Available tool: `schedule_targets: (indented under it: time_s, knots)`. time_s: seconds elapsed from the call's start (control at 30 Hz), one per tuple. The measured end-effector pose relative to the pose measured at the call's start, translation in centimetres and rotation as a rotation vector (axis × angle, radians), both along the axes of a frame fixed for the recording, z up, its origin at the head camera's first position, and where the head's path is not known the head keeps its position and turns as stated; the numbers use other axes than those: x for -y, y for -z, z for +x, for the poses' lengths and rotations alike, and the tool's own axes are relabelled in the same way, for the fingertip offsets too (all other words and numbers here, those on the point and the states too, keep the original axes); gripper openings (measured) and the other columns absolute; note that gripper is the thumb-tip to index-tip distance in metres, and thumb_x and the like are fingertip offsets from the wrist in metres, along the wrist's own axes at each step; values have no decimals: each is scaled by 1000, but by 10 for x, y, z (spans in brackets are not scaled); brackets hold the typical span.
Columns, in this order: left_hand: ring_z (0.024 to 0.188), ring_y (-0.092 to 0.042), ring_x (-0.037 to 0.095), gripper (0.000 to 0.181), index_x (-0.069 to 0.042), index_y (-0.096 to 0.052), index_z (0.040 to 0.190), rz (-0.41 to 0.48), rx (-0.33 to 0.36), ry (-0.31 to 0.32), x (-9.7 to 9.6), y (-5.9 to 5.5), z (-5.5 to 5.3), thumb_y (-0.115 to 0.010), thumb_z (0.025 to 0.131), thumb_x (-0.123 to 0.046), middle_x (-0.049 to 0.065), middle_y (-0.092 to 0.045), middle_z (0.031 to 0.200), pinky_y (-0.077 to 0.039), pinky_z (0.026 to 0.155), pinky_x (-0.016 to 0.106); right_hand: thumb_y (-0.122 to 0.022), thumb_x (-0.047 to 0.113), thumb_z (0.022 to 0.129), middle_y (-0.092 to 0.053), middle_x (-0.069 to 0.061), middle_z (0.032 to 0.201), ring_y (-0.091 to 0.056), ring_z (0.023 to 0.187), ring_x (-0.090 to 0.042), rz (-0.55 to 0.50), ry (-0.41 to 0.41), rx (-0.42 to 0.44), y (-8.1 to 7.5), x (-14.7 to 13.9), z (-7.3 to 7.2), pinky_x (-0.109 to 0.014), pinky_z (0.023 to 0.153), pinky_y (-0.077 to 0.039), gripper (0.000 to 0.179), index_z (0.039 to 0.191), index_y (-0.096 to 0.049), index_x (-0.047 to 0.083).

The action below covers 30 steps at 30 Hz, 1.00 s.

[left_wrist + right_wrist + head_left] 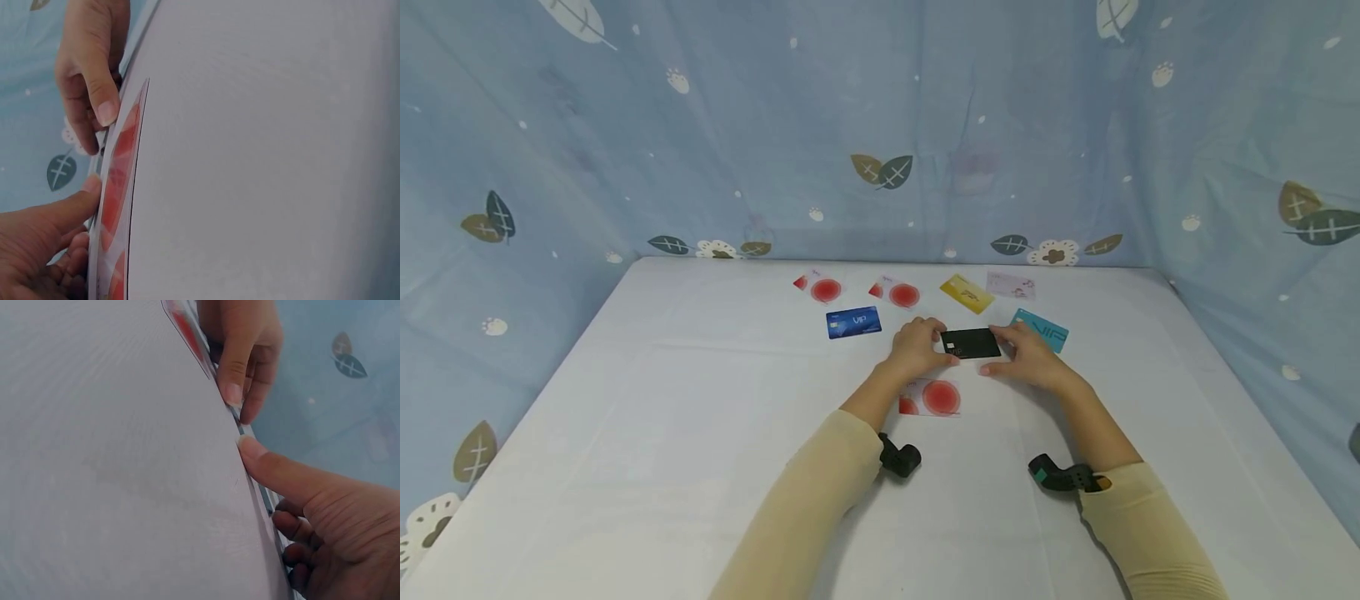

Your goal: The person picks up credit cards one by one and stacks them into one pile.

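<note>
A black card [973, 343] with a small chip and faint lettering lies on the white table. My left hand [917, 346] pinches its left end, thumb at the lower corner and fingers at the upper one. At the other end, my right hand [1024, 357] touches the upper right corner with its fingertips, its thumb apart below the lower edge. Nearer to me is a white card with red circles [942, 398], just under the left hand; it also shows in the left wrist view [119, 181]. Partly behind the right hand is a teal VIP card [1047, 332].
A blue VIP card [853, 322] lies left of the hands. Along the back are two red-circle cards, one at left [825, 289] and another [904, 295], a yellow card [967, 293] and a pale pink card [1011, 285]. A blue patterned cloth [880, 108] hangs behind the table.
</note>
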<state>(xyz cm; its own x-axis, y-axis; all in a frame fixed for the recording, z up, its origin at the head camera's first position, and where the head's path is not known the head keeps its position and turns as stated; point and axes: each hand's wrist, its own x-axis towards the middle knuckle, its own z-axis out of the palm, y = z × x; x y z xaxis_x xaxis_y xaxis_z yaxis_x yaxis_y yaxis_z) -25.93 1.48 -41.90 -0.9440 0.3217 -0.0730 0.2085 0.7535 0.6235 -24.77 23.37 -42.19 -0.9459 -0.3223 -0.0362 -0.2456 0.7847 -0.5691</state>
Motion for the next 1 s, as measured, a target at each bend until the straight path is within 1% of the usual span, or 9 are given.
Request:
schedule_targets:
  time_s: [0.13, 0.3, 0.47, 0.57, 0.67, 0.87, 1.0]
  knots:
    - [96, -47, 17, 55, -12, -56, 127, 26, 16, -2, 2, 0, 0, -76, 79, -30, 3, -54, 101, -40, 85, 32, -76, 37, 78, -49, -21, 113, -43, 88, -26, 37, 17, 16, 0, 2, -3, -33, 69, -36, 85, 140, -38, -6]
    - [94, -47, 17, 55, -11, -55, 126, 53, 34, -10, 3, -1, 0, -77, 78, -29, 2, -53, 99, -41, 82, 30, -73, 40, 81, -50, -18, 106, -44, 88, -25, 50, 42, 4, 0, 4, -6, -33, 68, -36, 77, 138, -44, -3]
    - [91, -47, 15, 54, -11, -56, 123, 89, 64, -28, 5, -2, -1, -79, 77, -28, 2, -52, 98, -43, 79, 27, -75, 34, 80, -52, -15, 101, -46, 90, -26, -24, 51, -1, 3, 3, -7, -34, 72, -39, 68, 132, -51, -2]
    - [89, -47, 16, 53, -10, -57, 120, 111, 72, -34, 6, -2, -2, -80, 76, -27, 3, -52, 97, -42, 79, 27, -78, 29, 78, -51, -13, 99, -46, 89, -25, -91, 70, 16, 4, 0, -8, -34, 73, -39, 64, 128, -54, -3]
    - [89, -47, 16, 52, -9, -58, 119, 125, 73, -32, 6, -2, -2, -80, 75, -27, 3, -52, 96, -42, 78, 27, -80, 26, 76, -49, -12, 96, -44, 88, -25, -129, 83, 32, 4, -1, -9, -33, 71, -37, 62, 125, -55, -4]
    - [88, -46, 15, 53, -10, -58, 120, 142, 71, -33, 6, 0, -2, -81, 75, -27, 2, -51, 95, -41, 77, 25, -81, 23, 74, -48, -12, 95, -43, 85, -24, -146, 98, 60, 1, -1, -7, -32, 70, -36, 55, 116, -56, -4]
    - [89, -46, 15, 55, -11, -57, 122, 127, 61, -22, 7, 0, -3, -80, 75, -27, 2, -52, 96, -40, 77, 25, -81, 23, 74, -47, -12, 95, -41, 83, -23, -151, 109, 86, -2, 0, -7, -32, 69, -36, 58, 118, -54, -4]
